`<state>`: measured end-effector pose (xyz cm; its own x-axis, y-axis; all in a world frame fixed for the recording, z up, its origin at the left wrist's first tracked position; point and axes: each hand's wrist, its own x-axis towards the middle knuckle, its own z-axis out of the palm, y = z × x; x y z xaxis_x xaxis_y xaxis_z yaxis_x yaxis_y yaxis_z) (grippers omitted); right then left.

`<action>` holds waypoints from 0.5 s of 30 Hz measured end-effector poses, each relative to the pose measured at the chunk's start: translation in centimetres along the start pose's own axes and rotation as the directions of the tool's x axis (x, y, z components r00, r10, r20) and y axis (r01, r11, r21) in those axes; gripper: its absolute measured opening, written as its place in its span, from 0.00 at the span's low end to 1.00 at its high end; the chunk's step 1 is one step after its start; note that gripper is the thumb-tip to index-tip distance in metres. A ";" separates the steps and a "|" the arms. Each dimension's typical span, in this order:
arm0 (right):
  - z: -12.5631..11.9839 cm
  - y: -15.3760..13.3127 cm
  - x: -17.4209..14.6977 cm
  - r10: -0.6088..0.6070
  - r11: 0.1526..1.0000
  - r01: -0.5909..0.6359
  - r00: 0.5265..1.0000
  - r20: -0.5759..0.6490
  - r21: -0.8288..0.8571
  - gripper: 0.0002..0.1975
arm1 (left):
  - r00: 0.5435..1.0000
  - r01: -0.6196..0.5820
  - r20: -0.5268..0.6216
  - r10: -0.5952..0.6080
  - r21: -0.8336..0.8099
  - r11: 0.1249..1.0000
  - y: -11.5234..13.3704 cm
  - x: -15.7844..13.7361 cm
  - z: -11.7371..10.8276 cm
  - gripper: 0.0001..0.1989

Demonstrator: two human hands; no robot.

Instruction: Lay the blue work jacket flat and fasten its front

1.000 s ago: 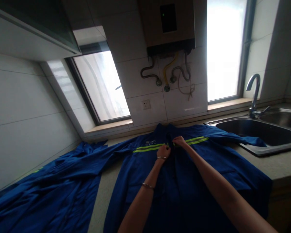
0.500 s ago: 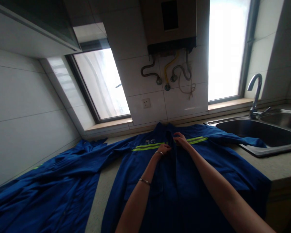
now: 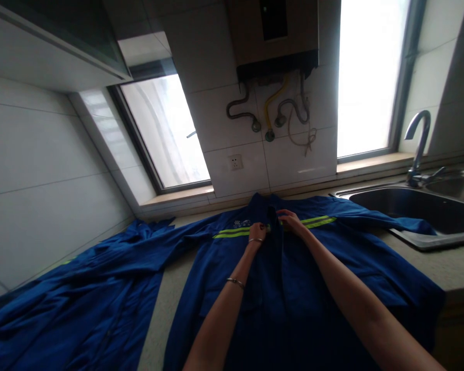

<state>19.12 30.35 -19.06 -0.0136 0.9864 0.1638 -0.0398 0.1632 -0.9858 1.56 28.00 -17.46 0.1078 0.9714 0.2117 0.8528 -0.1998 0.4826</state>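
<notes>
Item: one blue jacket point(image 3: 294, 288), long-sleeved, woven cloth by its look, spread front upward on a pale, speckled desk point(image 3: 166, 304). Collar pointed toward the tiled wall point(image 3: 235, 129); the chest is crossed by paired yellow-green stripes point(image 3: 232, 233), with a small whitish emblem point(image 3: 242, 223) set above them. Soft creases are shown along the body; the lower front is sunk in shadow.

Second item: a blue garment point(image 3: 100, 288), loosely rumpled, laid at the left.

Hands: both arms are stretched forward over the jacket and brought close together at the front opening, at stripe height. The left hand point(image 3: 258, 233) is turned inward, its fingers closed on the edge of the opening; two metal bangles are worn, at wrist and forearm. The right hand point(image 3: 292, 222) is set just opposite, its fingers half bent against the cloth; whether it is gripped there cannot be told.

Edges: a bare strip of desk is left between the garments. One sleeve is laid over the rim of the steel sink point(image 3: 456, 241), below a curved chrome faucet point(image 3: 421, 144); more desk surface is exposed in front of the sink.
</notes>
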 end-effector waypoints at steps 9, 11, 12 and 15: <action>1.0 0.6 1.1 -0.167 0.903 0.114 0.981 -0.095 -0.414 0.09 | 0.999 -0.055 0.017 0.052 0.324 0.944 0.8 1.8 1.3 0.12; 0.9 0.7 1.1 -0.182 0.884 0.114 0.977 -0.110 -0.454 0.08 | 0.999 -0.052 0.009 0.053 0.372 0.927 1.2 1.9 1.7 0.14; 0.9 0.8 1.2 -0.188 0.878 0.113 0.975 -0.119 -0.465 0.08 | 0.998 -0.055 0.002 0.059 0.391 0.919 1.4 1.8 1.9 0.14; 0.8 0.6 1.2 -0.215 0.877 0.129 0.967 -0.137 -0.463 0.10 | 0.994 -0.082 -0.030 0.105 0.434 0.897 1.6 1.4 1.7 0.15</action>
<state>18.26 31.64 -19.39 0.1327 0.9215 0.3651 0.4254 0.2797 -0.8607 3.92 29.25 -17.84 0.1814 0.9406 0.2869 0.9781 -0.2029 0.0470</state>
